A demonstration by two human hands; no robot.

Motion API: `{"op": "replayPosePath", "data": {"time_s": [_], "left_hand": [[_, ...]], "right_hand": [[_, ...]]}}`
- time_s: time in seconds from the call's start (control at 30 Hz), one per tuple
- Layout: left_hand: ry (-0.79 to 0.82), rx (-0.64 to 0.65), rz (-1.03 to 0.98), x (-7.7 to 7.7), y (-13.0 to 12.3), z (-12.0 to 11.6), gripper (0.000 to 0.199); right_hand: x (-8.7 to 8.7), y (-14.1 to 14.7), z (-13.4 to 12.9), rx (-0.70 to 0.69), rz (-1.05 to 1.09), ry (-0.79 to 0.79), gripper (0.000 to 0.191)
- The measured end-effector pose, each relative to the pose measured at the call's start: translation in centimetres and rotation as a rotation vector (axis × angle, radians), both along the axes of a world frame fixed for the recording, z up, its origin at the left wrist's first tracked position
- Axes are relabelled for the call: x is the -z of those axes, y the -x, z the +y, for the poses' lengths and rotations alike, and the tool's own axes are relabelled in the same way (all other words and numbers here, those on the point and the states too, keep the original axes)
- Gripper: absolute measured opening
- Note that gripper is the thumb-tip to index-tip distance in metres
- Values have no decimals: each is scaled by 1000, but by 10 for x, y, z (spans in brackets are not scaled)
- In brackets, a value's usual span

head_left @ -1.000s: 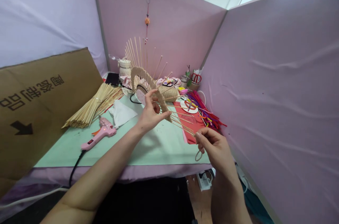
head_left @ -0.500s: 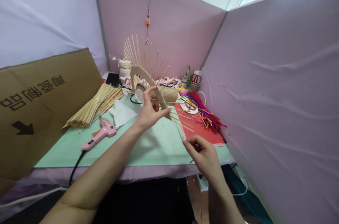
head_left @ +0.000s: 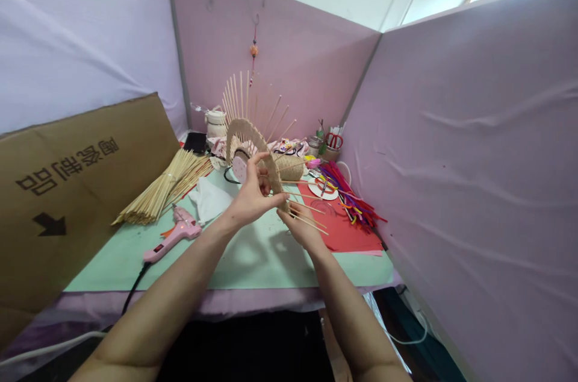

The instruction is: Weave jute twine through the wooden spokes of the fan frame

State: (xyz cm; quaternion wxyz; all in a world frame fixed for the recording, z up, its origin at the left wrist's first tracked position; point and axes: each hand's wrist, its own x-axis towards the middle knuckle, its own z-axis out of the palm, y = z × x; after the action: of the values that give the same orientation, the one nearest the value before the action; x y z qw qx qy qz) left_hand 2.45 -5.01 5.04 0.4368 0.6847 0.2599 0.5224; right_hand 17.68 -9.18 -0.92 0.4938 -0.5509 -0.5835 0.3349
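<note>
A tan, curved woven band with thin wooden sticks fanning out from its edge is raised above the table. Gripping its near side is my left hand, thumb on the outer edge and fingers curled inside the curve. My right hand is at the lower end of the band, just below my left thumb, its fingers closed there behind the sticks. What those fingertips pinch is hidden. A roll of twine lies behind the band.
On the green tabletop, a pink glue gun and a stick bundle lie left. Red sheets, a white disc and colourful pipe cleaners lie right. A cardboard sheet stands far left.
My right hand has moved up and left from the table's front to the lower end of the band. My left hand still holds the band. The view has tilted slightly upward.
</note>
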Motion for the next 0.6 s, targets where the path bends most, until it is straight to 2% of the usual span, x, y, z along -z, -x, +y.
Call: {"op": "replayPosePath", "data": {"time_s": [0.13,0.27,0.4,0.5,0.53,0.57,0.6], "left_hand": [[-41,7,27,5,0,0,90],[-90,9,128,19,0,1,99],[-122,-44,199,34,-3,1,102],[-138,-56,209,40,-4,1,100],[-144,-56,209,41,-5,1,100],[-148,-59,208,41,-5,1,100],[-150,-60,209,42,-6,1,100]], "right_hand": [[11,-8,0,2,-56,-2,27],[28,-16,2,-35,-103,2,32],[35,-29,-1,-147,-178,-3,35],[27,-60,-4,-305,-262,-30,29],[23,-75,-3,-309,-277,-24,28],[21,-91,-1,-257,-290,-1,29],[19,-106,3,-141,-330,31,29]]}}
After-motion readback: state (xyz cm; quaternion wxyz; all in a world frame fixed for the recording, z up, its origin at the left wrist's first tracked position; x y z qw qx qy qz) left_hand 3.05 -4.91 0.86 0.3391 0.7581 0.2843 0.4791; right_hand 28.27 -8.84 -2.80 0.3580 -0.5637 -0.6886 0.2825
